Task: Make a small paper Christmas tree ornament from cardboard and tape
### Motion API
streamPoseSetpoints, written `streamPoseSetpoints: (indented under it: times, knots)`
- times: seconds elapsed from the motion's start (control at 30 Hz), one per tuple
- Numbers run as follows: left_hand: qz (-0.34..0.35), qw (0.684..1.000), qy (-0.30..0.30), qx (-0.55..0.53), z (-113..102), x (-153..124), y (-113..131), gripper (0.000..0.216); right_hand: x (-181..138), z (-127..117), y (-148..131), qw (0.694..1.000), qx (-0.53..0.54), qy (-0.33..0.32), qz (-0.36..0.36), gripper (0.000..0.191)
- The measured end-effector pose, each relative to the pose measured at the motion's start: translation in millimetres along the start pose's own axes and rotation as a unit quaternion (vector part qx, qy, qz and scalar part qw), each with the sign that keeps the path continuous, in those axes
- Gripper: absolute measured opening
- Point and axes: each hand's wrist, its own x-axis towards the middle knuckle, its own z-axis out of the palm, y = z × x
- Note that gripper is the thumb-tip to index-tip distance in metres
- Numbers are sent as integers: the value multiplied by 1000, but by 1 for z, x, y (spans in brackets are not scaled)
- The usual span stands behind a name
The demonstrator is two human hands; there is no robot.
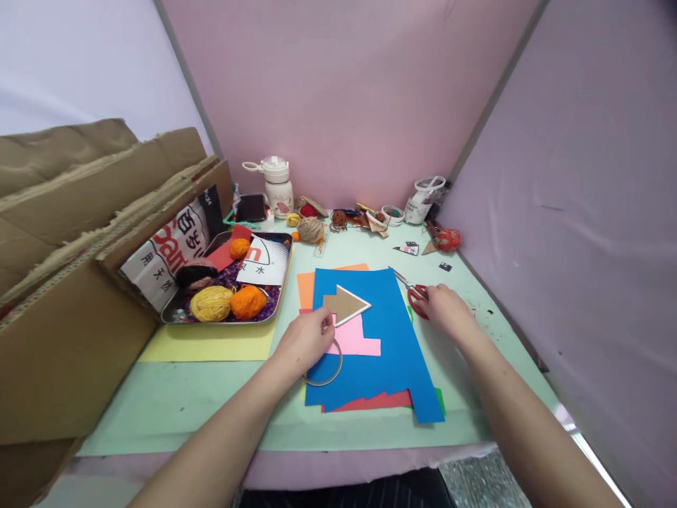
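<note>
My left hand (309, 340) is closed, thumb and fingers pinched at the lower left edge of a brown cardboard arrow (343, 303) with a white border along its head. A thin round hoop (340, 363) shows beside that hand, partly hidden by it. Beneath lie a pink paper piece (364, 346) and a large blue sheet (381, 374) with cut-out edges. On the right, my right hand (448, 310) is closed on the red handles of a pair of scissors (417, 296); the blades point up and left, by the blue sheet's upper right corner.
At left, a metal tray (288, 261) holds yarn balls and paper; cardboard sheets (53, 360) stand beside it. Along the back are a white bottle (278, 190), yarn balls (311, 230), a tape roll (393, 214) and a white container (417, 208). Scraps (408, 248) lie at right.
</note>
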Motion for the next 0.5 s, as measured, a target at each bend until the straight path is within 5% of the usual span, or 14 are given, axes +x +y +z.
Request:
streamPoseSetpoints:
  times: [0.27, 0.4, 0.5]
  knots:
    - [-4, 1000, 6, -3, 2, 0, -2, 14, -14, -15, 5, 999, 34, 3, 40, 41]
    - [-4, 1000, 1, -10, 2, 1, -3, 12, -50, -21, -9, 983, 146, 21, -112, 38]
    - [-7, 1000, 1, -11, 2, 1, -3, 14, -70, -18, -20, 969, 97, 51, -223, 41]
